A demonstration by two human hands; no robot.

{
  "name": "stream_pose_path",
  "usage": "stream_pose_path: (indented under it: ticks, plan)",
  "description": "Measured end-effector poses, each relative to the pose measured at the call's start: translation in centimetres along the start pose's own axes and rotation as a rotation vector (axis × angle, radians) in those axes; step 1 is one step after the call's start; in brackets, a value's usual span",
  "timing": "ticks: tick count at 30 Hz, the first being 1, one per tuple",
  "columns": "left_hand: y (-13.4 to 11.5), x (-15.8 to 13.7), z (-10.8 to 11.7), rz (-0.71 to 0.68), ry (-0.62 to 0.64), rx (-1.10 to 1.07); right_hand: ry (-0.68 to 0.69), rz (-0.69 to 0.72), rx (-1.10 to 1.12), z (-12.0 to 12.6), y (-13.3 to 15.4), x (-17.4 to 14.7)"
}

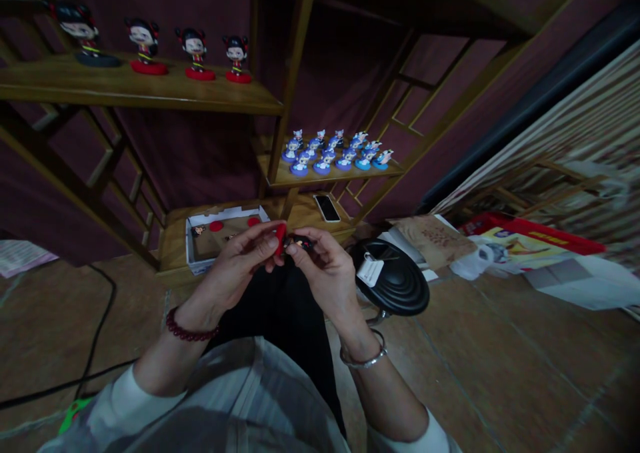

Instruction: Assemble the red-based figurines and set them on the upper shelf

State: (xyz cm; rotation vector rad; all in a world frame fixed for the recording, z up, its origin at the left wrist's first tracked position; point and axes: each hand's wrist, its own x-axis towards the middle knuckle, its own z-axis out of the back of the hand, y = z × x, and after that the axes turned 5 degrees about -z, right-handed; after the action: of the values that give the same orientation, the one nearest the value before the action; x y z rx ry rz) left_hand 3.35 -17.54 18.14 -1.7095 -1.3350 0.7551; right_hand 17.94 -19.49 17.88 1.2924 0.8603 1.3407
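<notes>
Both hands meet in front of my body, above my lap. My left hand (253, 253) is closed, pinching a red round base (281, 238) held on edge. Between thumb and fingers of my right hand (323, 260) is a small dark-haired figurine (300, 242), lying sideways with its head to the right. The figurine and the base are right beside each other; whether they are joined, I cannot tell, as fingers cover the meeting point. Just beyond my left hand, a shallow white box (192, 256) holds red round bases (216, 226) and a small figurine (199, 230).
An upper shelf (150, 93) bears several dark-haired figurines on round bases. Several blue-and-white figurines (323, 162) crowd a lower shelf. A phone (327, 208) lies on the bottom board. On the right are a black round stool (393, 280) and boxes (543, 243); a cable (103, 316) crosses the floor.
</notes>
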Motion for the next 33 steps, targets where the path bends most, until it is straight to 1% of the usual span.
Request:
stream_pose_path:
  ticks: [6, 11, 15, 18, 22, 27, 33]
  plan:
    - [0.1, -0.2, -0.1, -0.024, 0.037, 0.052, 0.013, 0.019, -0.037, 0.4, -0.3, -0.4]
    - [0.0, -0.2, -0.3, -0.057, 0.059, 0.105, 0.015, 0.006, -0.018, 0.3, 0.3, -0.5]
    - [0.1, 0.1, -0.6, -0.071, 0.061, 0.151, 0.004, -0.068, 0.07, 0.2, 1.0, -0.3]
    - [0.4, 0.4, -0.6, -0.067, 0.073, 0.202, 0.02, -0.145, 0.112, 0.3, 0.9, 0.0]
    - [1.2, 1.1, -0.2, -0.031, 0.081, 0.242, 0.033, -0.208, 0.131, 0.3, -0.2, 0.5]
    - [2.5, 1.7, 0.9, 0.001, 0.091, 0.285, 0.033, -0.258, 0.137, -0.4, -2.1, 0.9]
    - [3.4, 2.3, 1.4, 0.064, 0.047, 0.262, -0.003, -0.285, 0.173, -1.2, -3.9, 1.1]
